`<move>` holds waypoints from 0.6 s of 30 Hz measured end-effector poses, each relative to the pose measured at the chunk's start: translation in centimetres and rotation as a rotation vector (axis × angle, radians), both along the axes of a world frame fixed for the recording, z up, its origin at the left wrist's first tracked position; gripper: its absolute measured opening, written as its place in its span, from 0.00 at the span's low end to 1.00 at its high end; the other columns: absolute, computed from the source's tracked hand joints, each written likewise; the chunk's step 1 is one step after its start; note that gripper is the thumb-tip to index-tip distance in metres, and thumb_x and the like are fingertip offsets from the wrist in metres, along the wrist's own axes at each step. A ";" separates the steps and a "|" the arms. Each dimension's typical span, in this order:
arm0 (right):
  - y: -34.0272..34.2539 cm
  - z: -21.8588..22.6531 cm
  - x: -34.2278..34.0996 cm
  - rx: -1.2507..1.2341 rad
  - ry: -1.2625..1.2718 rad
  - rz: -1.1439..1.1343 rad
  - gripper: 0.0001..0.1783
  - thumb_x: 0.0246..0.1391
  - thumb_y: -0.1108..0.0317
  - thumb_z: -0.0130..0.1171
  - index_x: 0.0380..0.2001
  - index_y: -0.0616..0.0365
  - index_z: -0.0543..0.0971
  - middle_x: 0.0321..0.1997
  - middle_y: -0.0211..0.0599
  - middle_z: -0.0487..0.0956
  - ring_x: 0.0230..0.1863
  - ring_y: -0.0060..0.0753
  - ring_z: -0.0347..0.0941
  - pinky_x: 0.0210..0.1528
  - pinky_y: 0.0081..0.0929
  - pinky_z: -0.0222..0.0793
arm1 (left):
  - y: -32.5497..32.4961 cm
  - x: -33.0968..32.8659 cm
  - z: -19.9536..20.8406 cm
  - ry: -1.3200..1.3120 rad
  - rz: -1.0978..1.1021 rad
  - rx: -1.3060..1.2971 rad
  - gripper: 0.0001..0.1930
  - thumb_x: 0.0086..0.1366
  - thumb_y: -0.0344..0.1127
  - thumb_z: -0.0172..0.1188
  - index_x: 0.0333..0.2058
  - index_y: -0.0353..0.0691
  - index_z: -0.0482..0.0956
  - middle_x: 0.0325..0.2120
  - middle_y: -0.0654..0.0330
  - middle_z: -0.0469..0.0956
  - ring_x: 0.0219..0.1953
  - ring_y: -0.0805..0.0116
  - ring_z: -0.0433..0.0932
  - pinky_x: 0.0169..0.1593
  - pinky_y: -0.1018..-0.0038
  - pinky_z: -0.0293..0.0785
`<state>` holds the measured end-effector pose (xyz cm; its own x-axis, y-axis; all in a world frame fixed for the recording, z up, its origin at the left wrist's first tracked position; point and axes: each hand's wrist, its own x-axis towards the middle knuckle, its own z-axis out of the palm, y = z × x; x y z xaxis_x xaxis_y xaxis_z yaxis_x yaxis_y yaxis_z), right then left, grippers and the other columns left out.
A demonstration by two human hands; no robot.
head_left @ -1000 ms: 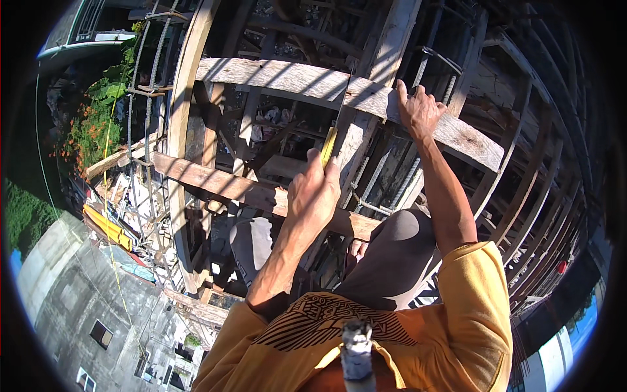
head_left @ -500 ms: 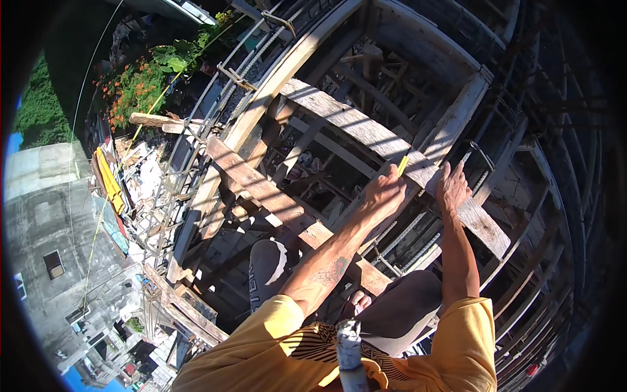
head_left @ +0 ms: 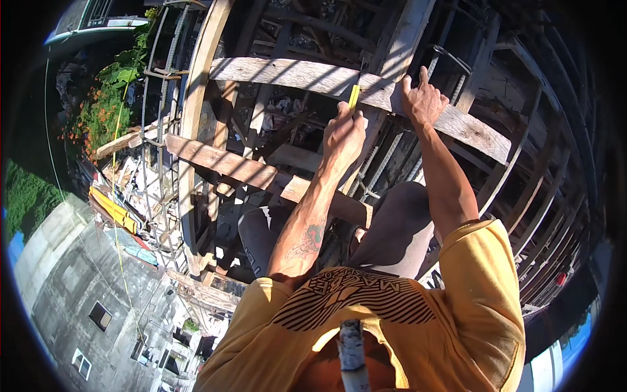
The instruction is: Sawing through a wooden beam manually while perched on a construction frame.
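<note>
A long rough wooden plank lies across the timber framing in front of me, barred with shadows. My left hand is closed around a short, slim yellow strip, whose exact kind I cannot make out. The strip's far end reaches the plank's near edge, with the hand just short of the wood. My right hand rests over the plank nearer its right end. Its index finger points away from me and the thumb is apart, while the other fingers are partly bent.
A second board crosses nearer my knees. Steel bars rise at the left, and more rebar runs below my right arm. Gaps between timbers drop to debris. A grey concrete building stands lower left. A whitish cylinder hangs close to the camera.
The view has turned and shifted, so the plank now lies more level across it. The yellow strip remains in my left hand. My right hand stays on the plank, its index finger more extended.
</note>
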<state>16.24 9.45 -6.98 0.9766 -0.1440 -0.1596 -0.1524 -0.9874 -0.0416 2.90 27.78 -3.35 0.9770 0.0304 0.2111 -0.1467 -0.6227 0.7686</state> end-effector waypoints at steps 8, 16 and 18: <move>-1.3 -0.8 -0.7 0.009 -0.056 0.002 0.31 0.58 0.39 0.46 0.58 0.43 0.76 0.38 0.46 0.84 0.46 0.45 0.78 0.56 0.47 0.58 | -1.2 0.2 1.4 0.283 0.102 0.158 0.08 0.61 0.30 0.60 0.37 0.33 0.74 0.29 0.48 0.71 0.25 0.49 0.78 0.27 0.61 0.77; -1.6 -0.1 -0.9 0.022 -0.052 0.026 0.26 0.59 0.44 0.44 0.36 0.47 0.86 0.37 0.45 0.84 0.43 0.45 0.79 0.54 0.47 0.59 | 0.8 -9.6 17.0 0.815 0.215 0.028 0.13 0.71 0.37 0.53 0.46 0.34 0.68 0.29 0.42 0.77 0.30 0.35 0.77 0.32 0.51 0.73; -1.7 0.4 -0.8 0.005 -0.002 0.022 0.28 0.59 0.42 0.47 0.30 0.50 0.88 0.32 0.46 0.83 0.43 0.44 0.78 0.53 0.46 0.58 | 1.4 -10.5 19.5 0.787 0.217 -0.004 0.14 0.72 0.40 0.54 0.43 0.33 0.66 0.22 0.38 0.75 0.26 0.35 0.77 0.27 0.48 0.72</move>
<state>15.44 7.79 -6.54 0.9799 -0.1220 -0.1580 -0.1309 -0.9903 -0.0471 -7.64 29.17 16.14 0.8115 0.2355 -0.5348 0.5605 -0.5725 0.5984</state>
